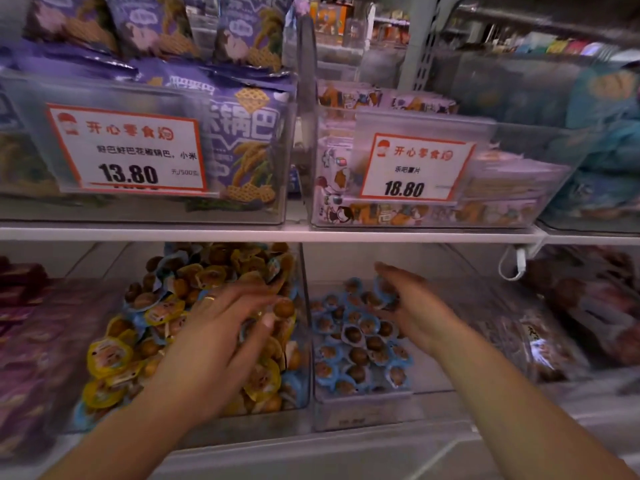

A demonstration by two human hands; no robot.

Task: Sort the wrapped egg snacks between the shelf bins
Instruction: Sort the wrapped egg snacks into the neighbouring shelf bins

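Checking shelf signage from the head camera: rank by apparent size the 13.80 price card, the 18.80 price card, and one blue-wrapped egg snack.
1. 13.80 price card, largest.
2. 18.80 price card, though it may sit farther back.
3. Blue-wrapped egg snack, clearly smallest.

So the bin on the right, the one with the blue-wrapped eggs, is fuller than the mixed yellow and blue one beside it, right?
No, it is the other way round. The head view shows the right bin holding a shallow layer of blue-wrapped eggs, while the left bin is heaped high with yellow and blue ones.

A white shop shelf [311, 233] carries clear tubs of purple snack bags [249, 140] (red-edged price cards [128, 150] in front), dimly lit.
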